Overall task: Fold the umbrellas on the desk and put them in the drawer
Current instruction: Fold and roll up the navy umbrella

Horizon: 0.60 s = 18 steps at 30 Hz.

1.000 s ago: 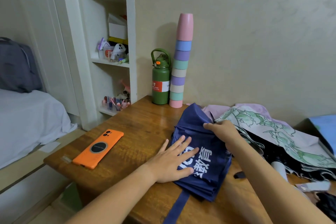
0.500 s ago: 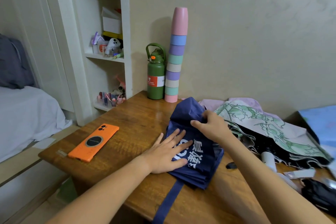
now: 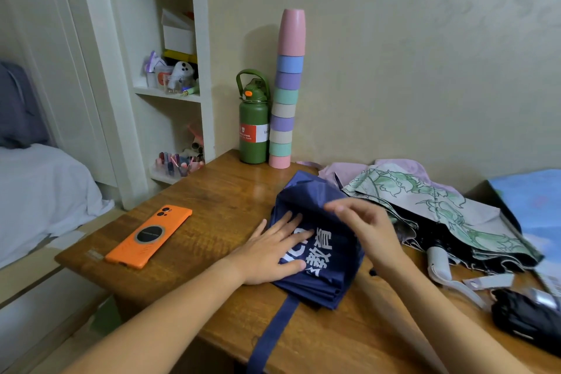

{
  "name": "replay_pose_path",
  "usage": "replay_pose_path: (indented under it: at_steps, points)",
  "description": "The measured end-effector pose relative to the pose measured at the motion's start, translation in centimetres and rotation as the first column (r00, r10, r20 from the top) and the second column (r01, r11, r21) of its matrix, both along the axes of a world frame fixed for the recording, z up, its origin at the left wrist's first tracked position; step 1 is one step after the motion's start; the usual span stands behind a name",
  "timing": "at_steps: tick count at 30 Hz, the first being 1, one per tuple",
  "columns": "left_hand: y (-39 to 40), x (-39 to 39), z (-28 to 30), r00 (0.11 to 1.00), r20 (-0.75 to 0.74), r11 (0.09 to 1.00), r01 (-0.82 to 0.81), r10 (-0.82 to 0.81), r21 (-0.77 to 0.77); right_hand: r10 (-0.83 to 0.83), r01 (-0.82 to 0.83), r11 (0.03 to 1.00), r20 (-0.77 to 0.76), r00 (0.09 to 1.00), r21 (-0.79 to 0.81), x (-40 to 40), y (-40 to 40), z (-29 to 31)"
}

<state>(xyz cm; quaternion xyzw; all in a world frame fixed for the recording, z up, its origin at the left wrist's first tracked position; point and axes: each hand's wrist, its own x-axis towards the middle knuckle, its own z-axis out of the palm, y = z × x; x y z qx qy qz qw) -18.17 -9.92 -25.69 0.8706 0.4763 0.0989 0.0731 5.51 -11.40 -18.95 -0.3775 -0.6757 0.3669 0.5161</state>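
A navy umbrella (image 3: 331, 270) with white lettering lies collapsed and flattened on the wooden desk (image 3: 212, 197), and its strap (image 3: 273, 331) hangs over the front edge. My left hand (image 3: 273, 252) presses flat on the umbrella's left side. My right hand (image 3: 367, 227) is over the upper folds with fingers loosely extended toward the left, blurred by motion. To the right lies a half-open umbrella with a green leaf pattern (image 3: 440, 209) and a white handle (image 3: 438, 264). A black folded umbrella (image 3: 522, 322) sits at the right edge. No drawer is in view.
An orange phone (image 3: 148, 237) lies on the desk's left part. A green bottle (image 3: 254, 130) and a tall stack of pastel cups (image 3: 287, 94) stand by the wall. White shelves (image 3: 170, 94) and a bed (image 3: 36, 191) are at left, a blue item (image 3: 534, 200) at far right.
My right hand has let go of the navy fabric's upper fold and moved leftward over it with fingers extended. My left hand stays pressed on the umbrella.
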Motion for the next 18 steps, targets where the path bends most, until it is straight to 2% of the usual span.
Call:
replay_pose_path:
  at_steps: [2, 5, 7, 8, 11, 14, 18]
  points:
    - [-0.1, 0.0, 0.1, 0.995, 0.093, 0.999, -0.026, 0.027, -0.019, -0.019, 0.02, 1.0, 0.076, 0.997, -0.008, 0.2, -0.7, -1.9]
    - [-0.5, -0.2, 0.5, 0.96, 0.271, 0.998, -0.056, 0.065, -0.039, -0.068, 0.073, 0.993, 0.057, 0.996, -0.094, 0.3, -1.2, -3.7]
    - [-0.7, -0.3, 0.7, 0.949, 0.309, 0.998, -0.06, 0.066, -0.031, -0.108, 0.112, 0.977, 0.034, 0.994, -0.183, 0.3, -1.1, -3.7]
    - [-0.7, -0.3, 0.7, 0.946, 0.316, 0.997, -0.064, 0.071, -0.032, -0.122, 0.13, 0.976, 0.051, 0.991, -0.178, 0.2, -1.0, -3.5]
    - [-0.8, -0.4, 0.7, 0.891, 0.438, 0.992, -0.075, 0.114, -0.105, -0.186, 0.199, 0.979, 0.203, 0.961, -0.046, 0.5, -0.5, -3.8]
    - [-1.0, -0.6, 1.0, 0.761, 0.621, 0.977, -0.074, 0.186, -0.202, -0.217, 0.22, 0.975, 0.273, 0.937, 0.021, 0.7, -0.8, -4.2]
    - [-0.7, -0.8, 1.0, 0.662, 0.713, 0.969, -0.086, 0.229, -0.231, -0.234, 0.209, 0.972, 0.356, 0.904, 0.109, 0.8, -1.7, -4.2]
